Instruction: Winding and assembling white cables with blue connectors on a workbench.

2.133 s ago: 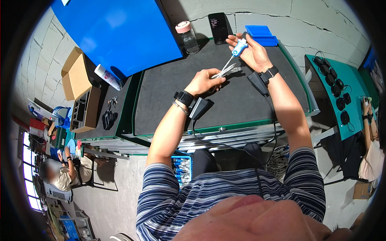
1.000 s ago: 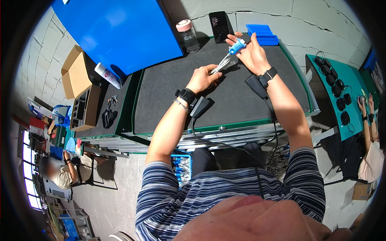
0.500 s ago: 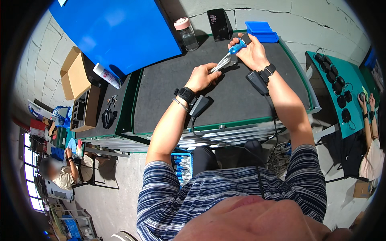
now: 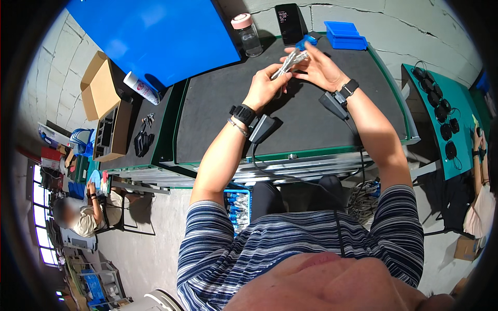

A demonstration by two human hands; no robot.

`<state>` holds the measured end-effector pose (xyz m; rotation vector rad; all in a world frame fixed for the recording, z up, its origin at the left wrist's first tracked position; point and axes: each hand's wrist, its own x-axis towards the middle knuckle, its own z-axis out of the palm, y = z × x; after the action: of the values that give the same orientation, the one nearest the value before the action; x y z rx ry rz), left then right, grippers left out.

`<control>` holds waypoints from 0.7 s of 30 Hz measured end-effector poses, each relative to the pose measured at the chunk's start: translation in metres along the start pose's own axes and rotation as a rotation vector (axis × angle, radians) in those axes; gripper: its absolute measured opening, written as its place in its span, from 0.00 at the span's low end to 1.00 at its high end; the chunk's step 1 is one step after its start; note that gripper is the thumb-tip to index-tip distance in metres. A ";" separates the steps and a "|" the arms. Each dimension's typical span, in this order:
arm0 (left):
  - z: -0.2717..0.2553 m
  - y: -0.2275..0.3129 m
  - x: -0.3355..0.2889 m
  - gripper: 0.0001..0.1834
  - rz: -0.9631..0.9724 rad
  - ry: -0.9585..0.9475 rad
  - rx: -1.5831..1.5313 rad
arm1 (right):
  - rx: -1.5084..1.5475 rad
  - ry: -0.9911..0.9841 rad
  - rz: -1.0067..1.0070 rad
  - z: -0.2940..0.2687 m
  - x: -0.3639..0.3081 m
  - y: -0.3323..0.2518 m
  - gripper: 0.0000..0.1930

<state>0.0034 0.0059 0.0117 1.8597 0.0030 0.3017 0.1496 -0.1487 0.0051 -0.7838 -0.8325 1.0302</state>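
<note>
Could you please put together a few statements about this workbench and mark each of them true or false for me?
1. The left hand holds the white cable. True.
2. The left hand is covered by a glove. False: it is bare.
3. The black phone stands between the pink-lidded bottle and the blue tray. True.
4. The pink-lidded bottle lies on its side. False: it stands upright.
5. The cardboard box on the left has a flap standing open. True.
6. The blue tray is on the floor. False: it sits at the far edge of the dark bench top.
</note>
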 end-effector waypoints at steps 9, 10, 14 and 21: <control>-0.003 0.004 -0.003 0.11 -0.175 -0.244 -0.435 | -0.125 -0.063 -0.052 0.010 -0.002 0.010 0.29; -0.001 0.003 -0.003 0.12 -0.130 -0.252 -0.408 | -0.144 -0.022 -0.083 0.010 -0.002 0.009 0.26; 0.002 -0.003 0.001 0.20 0.073 -0.169 0.030 | -0.204 0.209 -0.154 0.009 0.000 0.007 0.11; 0.003 -0.005 0.001 0.17 -0.020 -0.263 -0.271 | -0.066 0.143 -0.190 0.014 -0.002 0.005 0.16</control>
<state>0.0060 0.0049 0.0070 1.6160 -0.1900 0.0385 0.1351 -0.1470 0.0071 -0.8082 -0.8043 0.7720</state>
